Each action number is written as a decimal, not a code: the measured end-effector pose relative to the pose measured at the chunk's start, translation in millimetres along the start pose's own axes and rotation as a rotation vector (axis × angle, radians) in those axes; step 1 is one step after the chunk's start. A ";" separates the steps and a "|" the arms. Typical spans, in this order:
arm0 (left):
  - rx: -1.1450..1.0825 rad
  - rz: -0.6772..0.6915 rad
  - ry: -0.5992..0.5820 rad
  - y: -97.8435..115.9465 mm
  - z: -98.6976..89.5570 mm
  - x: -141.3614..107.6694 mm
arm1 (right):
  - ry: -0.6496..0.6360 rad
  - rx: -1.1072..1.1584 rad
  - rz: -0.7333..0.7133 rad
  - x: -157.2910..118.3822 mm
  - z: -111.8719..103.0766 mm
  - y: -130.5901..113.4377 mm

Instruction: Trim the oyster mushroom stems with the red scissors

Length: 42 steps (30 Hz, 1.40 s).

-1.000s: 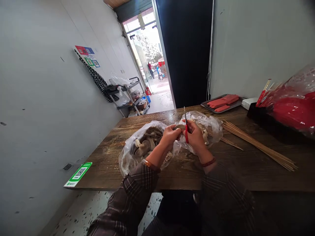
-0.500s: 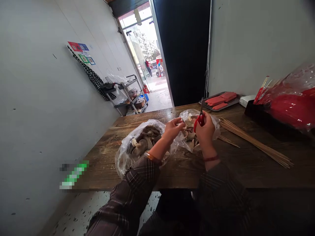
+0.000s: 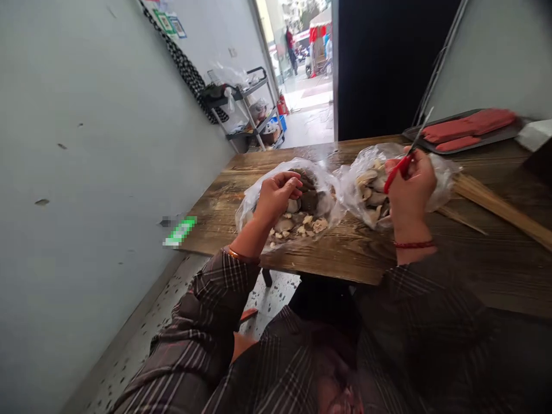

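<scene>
Wooden tabletop [image 3: 340,256] in front of us, wheeled cart [image 3: 255,86] loaded with bags and boxes off at 11 o'clock. We've got red-handled scissors [image 3: 397,174] clamped in our right hand [image 3: 414,192] at 1 o'clock, blades angled up, probably to keep the points off our left hand [image 3: 271,198]. That one's over the bag at 11, thumb and fingers bent close together; can't tell if anything's pinched in there.

Both clear plastic bags sit side by side with their mouths spread, likely so we can reach in easily. The left bag [image 3: 246,201] has grey-capped mushrooms [image 3: 309,200] plus pale crumbly chunks [image 3: 319,225] at its 5 o'clock edge. The right bag [image 3: 443,175], at 1, holds mushroom pieces [image 3: 376,198]. Bamboo skewers [image 3: 502,201] lie at 2, and between 1 and 2 a dark tray holds reddish slabs [image 3: 470,127], kind unclear.
</scene>
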<state>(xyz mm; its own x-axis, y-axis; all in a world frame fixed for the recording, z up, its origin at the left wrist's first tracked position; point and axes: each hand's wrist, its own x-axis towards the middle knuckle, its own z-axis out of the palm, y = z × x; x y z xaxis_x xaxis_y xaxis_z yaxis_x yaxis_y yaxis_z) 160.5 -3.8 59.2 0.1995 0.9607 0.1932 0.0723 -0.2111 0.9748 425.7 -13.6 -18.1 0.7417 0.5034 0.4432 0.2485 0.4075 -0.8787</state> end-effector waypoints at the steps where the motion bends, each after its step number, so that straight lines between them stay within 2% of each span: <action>1: 0.035 -0.007 0.014 -3.9 -11.4 -5.7 | -0.016 0.009 0.005 -0.8 0.6 0.2; 5: 0.371 0.044 -0.032 -26.8 -49.4 -28.1 | -0.044 0.015 -0.002 -4.7 3.4 -0.1; 8: 0.668 0.131 -0.125 -45.5 -66.9 -42.3 | -0.050 0.011 0.009 -6.4 4.8 -1.3; 12: 0.819 0.148 -0.305 -64.5 -70.1 -56.3 | -0.050 0.033 0.040 -6.4 5.7 -0.9; 15: 0.818 0.155 -0.290 -72.4 -63.4 -60.9 | -0.064 0.034 0.035 -8.2 6.2 0.3; 18: 0.677 0.165 -0.113 -71.9 -60.2 -60.7 | -0.090 0.012 0.013 -13.3 7.4 0.9; 20: 0.499 0.152 0.008 -67.2 -61.7 -59.9 | -0.124 0.012 -0.023 -18.2 8.9 0.8; 22: 0.267 0.104 0.073 -61.0 -64.1 -60.1 | -0.170 0.027 -0.065 -24.2 11.2 0.1; 26: -0.277 -0.124 0.048 -53.1 -64.3 -64.0 | -0.279 0.006 -0.092 -38.8 16.9 -4.4; 28: -0.447 -0.241 0.007 -53.1 -61.7 -66.5 | -0.361 -0.029 -0.103 -47.2 19.2 -9.0; 36: -0.594 -0.472 0.013 -57.1 -49.1 -71.2 | -0.706 -0.197 -0.261 -71.9 22.0 -26.0; 39: -0.612 -0.481 -0.026 -57.2 -45.7 -73.5 | -0.774 -0.212 -0.272 -73.1 21.9 -26.5; 42: -0.564 -0.433 -0.062 -58.7 -44.1 -75.2 | -0.848 -0.197 -0.253 -73.0 21.1 -27.3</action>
<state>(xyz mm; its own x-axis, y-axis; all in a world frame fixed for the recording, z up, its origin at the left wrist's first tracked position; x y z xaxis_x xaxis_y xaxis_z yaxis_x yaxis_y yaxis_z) 98.1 -55.7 -7.6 0.3237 0.9214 -0.2150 -0.3555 0.3290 0.8748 351.6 -45.4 -22.7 -0.0383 0.8403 0.5407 0.5014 0.4842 -0.7170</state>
